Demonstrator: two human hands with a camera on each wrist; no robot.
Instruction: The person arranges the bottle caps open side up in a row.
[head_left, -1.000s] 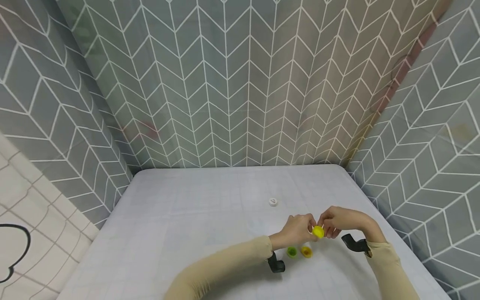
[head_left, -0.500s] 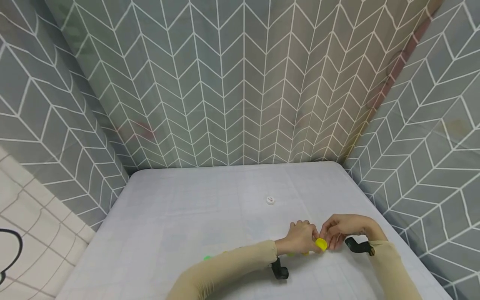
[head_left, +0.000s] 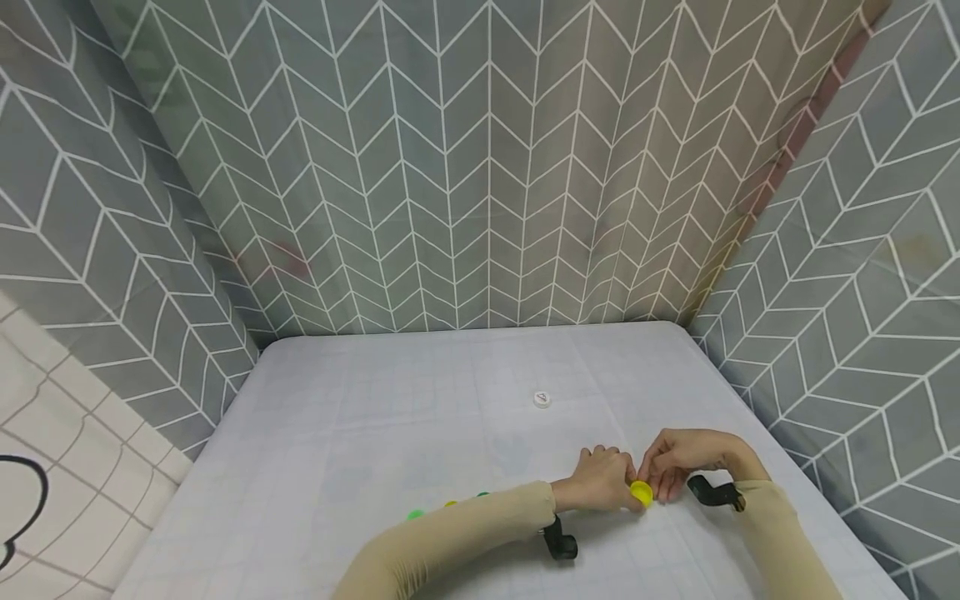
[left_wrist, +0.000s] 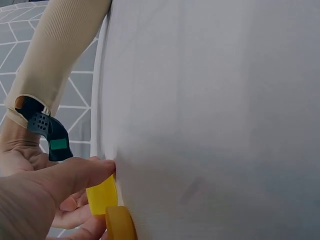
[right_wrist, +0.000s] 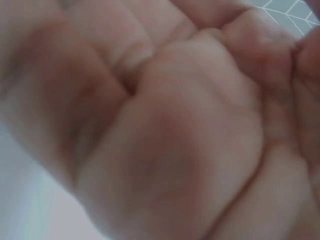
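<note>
A small bright-yellow round cap (head_left: pixel 641 493) stands tilted low over the white table, between both hands. My left hand (head_left: pixel 596 483) pinches it from the left; its thumb lies along the cap's edge in the left wrist view, where the yellow cap (left_wrist: pixel 102 196) shows side-on. From the other side my right hand (head_left: pixel 675 465) holds the cap's edge with curled fingertips. Beside it in the left wrist view is a darker, orange-yellow cap (left_wrist: pixel 121 223), hidden in the head view behind my left hand. The right wrist view holds mostly a blurred palm (right_wrist: pixel 170 135).
A white round disc (head_left: pixel 542 400) with a dark mark lies further back on the table (head_left: pixel 390 417). Behind my left sleeve peek a light-green piece (head_left: pixel 416 515), a yellow piece (head_left: pixel 451 503) and a darker green piece (head_left: pixel 483 493). Patterned curtains (head_left: pixel 480 167) surround the table.
Both hands have come lower and nearer with the yellow cap. My left hand now covers the green and orange-yellow caps seen earlier. Over the last half second little moves; the yellow cap shifts slightly.
</note>
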